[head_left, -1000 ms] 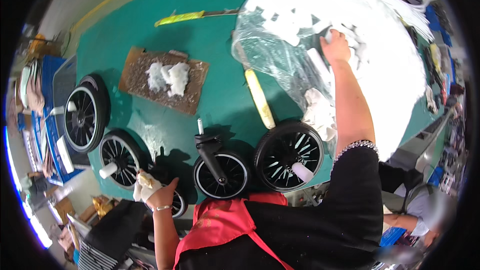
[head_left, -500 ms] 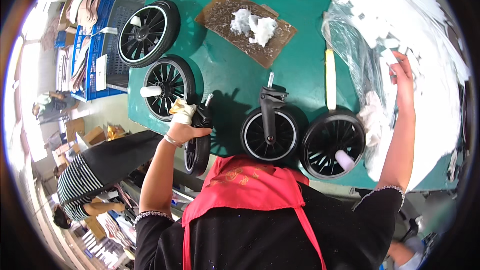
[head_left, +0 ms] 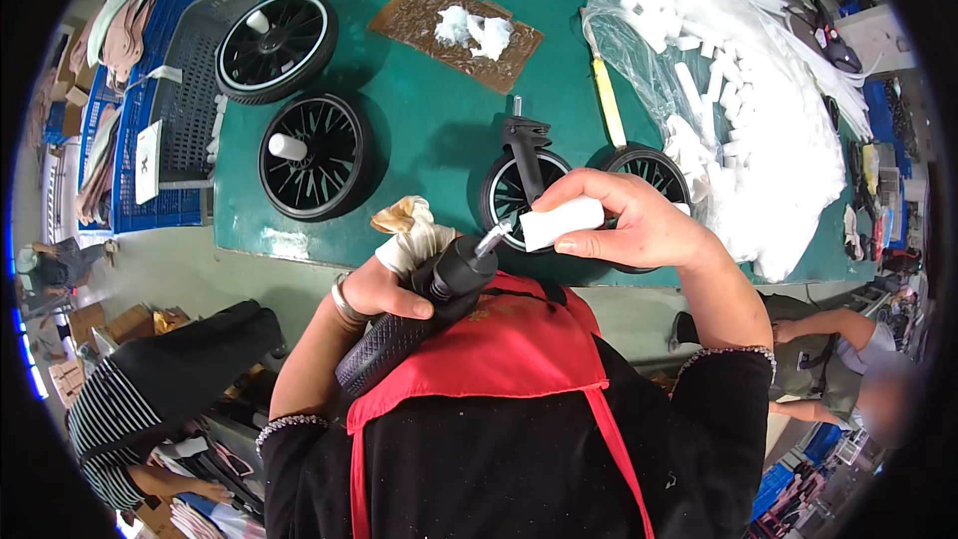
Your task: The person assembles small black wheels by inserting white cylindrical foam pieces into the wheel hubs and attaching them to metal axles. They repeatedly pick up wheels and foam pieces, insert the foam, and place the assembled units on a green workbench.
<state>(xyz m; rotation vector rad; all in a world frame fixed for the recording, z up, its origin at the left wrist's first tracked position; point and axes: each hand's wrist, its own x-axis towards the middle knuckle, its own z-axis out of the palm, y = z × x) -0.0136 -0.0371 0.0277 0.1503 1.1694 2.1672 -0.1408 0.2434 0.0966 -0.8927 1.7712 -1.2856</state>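
Observation:
My left hand, its fingers covered by a white glove, is closed around a small wheel with a black fork. The wheel's black tyre tilts toward my red apron, and the fork's metal pin points up to the right. Between the thumb and fingers of my right hand is a white foam tube. One end of that tube is close to the pin tip; I cannot tell whether they touch. Behind it, another wheel with an upright fork stands on the table, partly hidden.
On the green table lie two black wheels with white tubes at their hubs, a brown board with white grease-like stuff, and a yellow-handled tool. A clear bag of white foam tubes fills the right. Co-workers bend at both sides.
My right hand has come from the foam tube bag to the middle with a white tube. My left hand has lowered the forked wheel toward my apron and tilted its pin rightward.

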